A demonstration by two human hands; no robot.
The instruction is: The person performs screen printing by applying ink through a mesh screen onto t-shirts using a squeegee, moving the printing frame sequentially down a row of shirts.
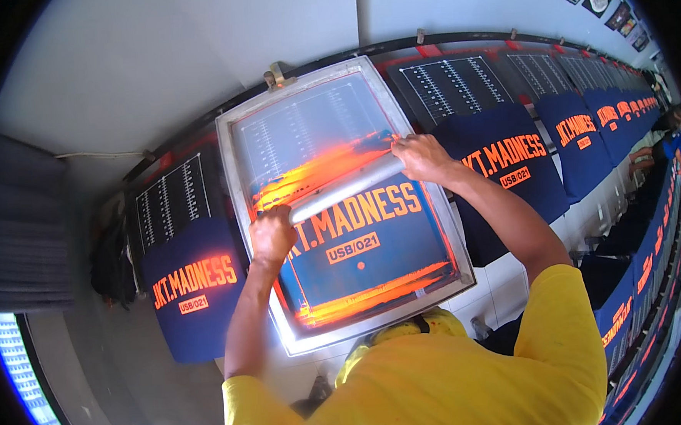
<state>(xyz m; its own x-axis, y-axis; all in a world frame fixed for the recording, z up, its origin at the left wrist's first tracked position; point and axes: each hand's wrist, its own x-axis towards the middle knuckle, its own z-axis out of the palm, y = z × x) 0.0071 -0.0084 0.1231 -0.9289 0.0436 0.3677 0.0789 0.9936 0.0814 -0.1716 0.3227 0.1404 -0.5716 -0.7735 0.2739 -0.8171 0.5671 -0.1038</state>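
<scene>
My left hand (272,236) and my right hand (428,160) are wrapped round the two ends of a long pale squeegee (347,187). It lies slanted across the middle of a metal-framed printing screen (228,161), its right end farther away than its left. Bright orange ink (323,169) is smeared on the mesh along the squeegee's far side. Another orange band (375,294) runs along the near end of the screen. Through the mesh between them, orange lettering shows over dark blue. The squeegee's lower edge is hidden.
Navy fabric pieces with orange prints lie on dark boards to the left (200,327) and right (508,180). More stretch away in a row at right. A metal clamp (278,77) sits at the screen's far edge, near a dark rail. Another printed row runs along the lower right.
</scene>
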